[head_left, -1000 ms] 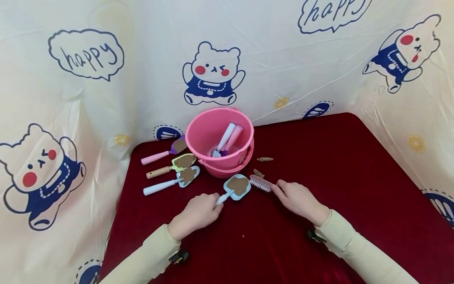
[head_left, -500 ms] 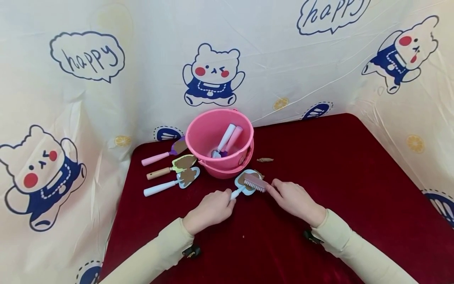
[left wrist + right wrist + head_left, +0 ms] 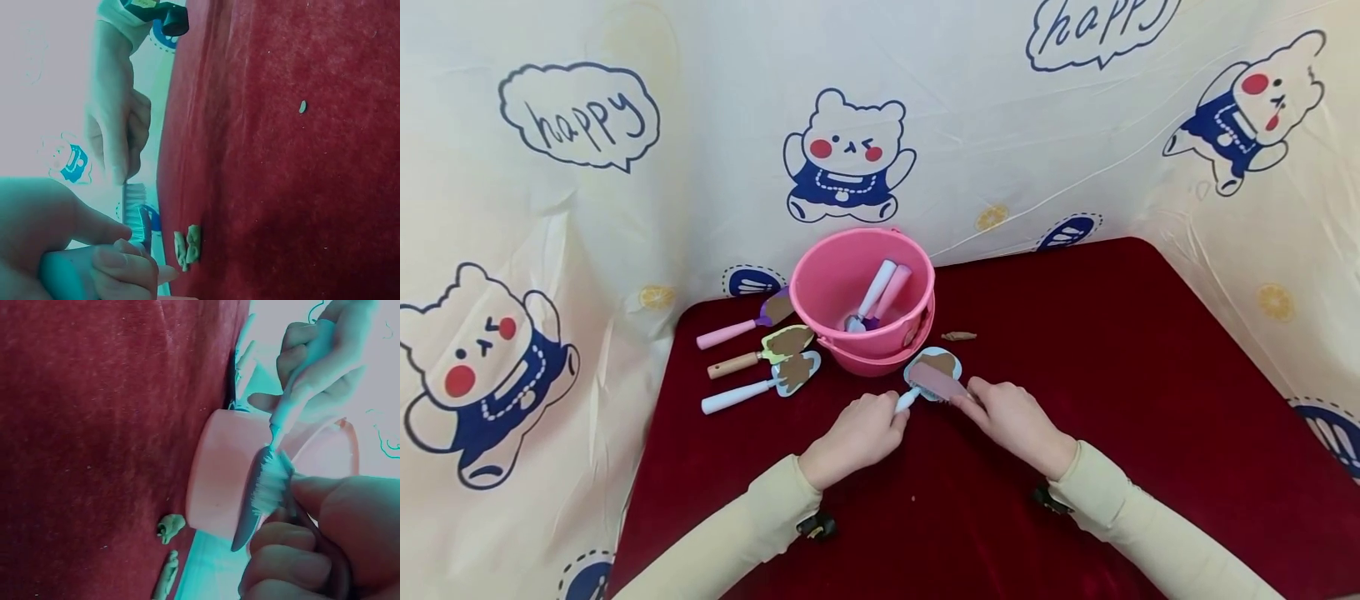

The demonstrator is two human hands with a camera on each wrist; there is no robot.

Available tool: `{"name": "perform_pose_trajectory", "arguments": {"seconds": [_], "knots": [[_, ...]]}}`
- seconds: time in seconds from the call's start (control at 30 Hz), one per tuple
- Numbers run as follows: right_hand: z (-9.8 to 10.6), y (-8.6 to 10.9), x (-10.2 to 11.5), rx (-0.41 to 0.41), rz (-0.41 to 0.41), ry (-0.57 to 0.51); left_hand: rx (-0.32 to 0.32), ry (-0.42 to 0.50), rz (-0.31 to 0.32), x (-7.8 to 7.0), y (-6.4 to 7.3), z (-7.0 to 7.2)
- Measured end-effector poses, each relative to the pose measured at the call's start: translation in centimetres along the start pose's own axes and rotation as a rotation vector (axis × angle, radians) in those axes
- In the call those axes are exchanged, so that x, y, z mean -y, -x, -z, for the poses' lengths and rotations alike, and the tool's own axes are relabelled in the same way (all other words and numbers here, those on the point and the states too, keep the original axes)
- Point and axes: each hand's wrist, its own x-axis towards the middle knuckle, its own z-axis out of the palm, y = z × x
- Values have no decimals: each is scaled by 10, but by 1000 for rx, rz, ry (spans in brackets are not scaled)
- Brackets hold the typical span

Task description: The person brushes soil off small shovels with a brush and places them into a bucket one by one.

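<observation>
My left hand [image 3: 857,433] grips the white handle of a small light-blue shovel [image 3: 906,402], its blade coated with brown mud [image 3: 945,362]. My right hand [image 3: 1018,421] holds a pinkish-mauve scrub brush [image 3: 937,382] by its handle. The brush lies across the near part of the blade, covering some of it in the head view. White bristles [image 3: 270,490] face the shovel's blade [image 3: 249,503] in the right wrist view and look blurred. Both hands are raised above the red cloth, in front of a pink bucket [image 3: 820,283].
Left of the bucket lie a pink-handled purple shovel [image 3: 726,334], a wooden-handled green one [image 3: 735,365] and a white-handled blue one [image 3: 737,396], all muddy. Two handled tools [image 3: 877,287] stand inside the bucket. Brown scraps [image 3: 958,336] lie right of it on the red tablecloth [image 3: 1112,350].
My left hand has carried the shovel right and slightly away from me. The brush has gone from beside the blade onto it, moving left and down toward the handle end.
</observation>
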Motion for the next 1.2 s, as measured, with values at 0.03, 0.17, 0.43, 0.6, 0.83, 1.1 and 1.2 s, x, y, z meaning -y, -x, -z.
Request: {"name": "perform_pose_trajectory", "arguments": {"seconds": [0.03, 0.17, 0.43, 0.6, 0.83, 1.1, 1.2], "knots": [[0, 0, -1, -10, -5, 0, -1, 4, 1, 0, 0, 0], [-2, 0, -1, -58, -34, 31, -1, -8, 0, 2, 1, -3], [-3, -1, 3, -71, 18, 32, -14, -12, 1, -2, 1, -2], [-6, 0, 2, -82, -7, 56, 1, 5, 11, -3, 1, -2], [-7, 0, 4, -94, -17, 33, 10, 17, 25, -4, 2, -4], [-11, 3, 3, -96, -28, 69, -8, 5, 15, -5, 3, 1], [-11, 4, 3, -111, -63, 65, -8, 5, 20, -5, 3, 1]]}}
